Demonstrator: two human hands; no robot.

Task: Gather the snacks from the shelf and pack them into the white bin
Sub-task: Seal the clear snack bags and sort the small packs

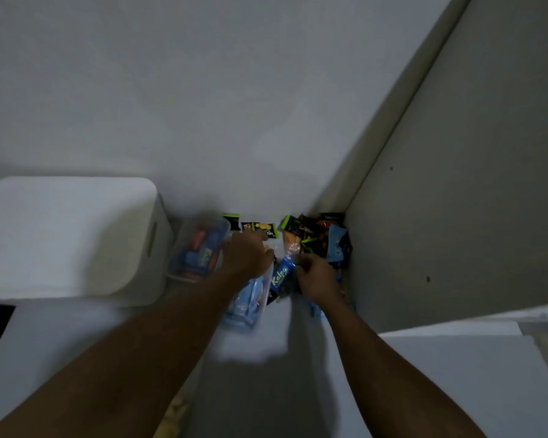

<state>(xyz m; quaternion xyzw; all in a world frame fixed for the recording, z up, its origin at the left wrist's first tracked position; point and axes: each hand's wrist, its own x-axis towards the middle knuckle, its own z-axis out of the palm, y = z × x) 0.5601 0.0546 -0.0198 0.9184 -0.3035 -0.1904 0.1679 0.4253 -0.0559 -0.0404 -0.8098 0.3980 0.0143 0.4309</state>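
Both arms reach into the dim shelf corner. A pile of snack packets [317,238], black, green, orange and blue, lies against the right wall. My right hand [315,279] pinches the upper end of a blue Kalpa packet [280,278]. My left hand [247,254] is over a black and green packet [261,230] with its fingers curled down; what they hold is hidden. A clear pack of blue snacks [250,303] lies just under my left wrist. The white bin [70,235] stands to the left on the shelf.
A clear bag of blue and orange packets [198,251] sits between the bin and my left hand. The shelf's back wall and right side panel [456,216] close in the corner. A white ledge [456,358] juts out at lower right.
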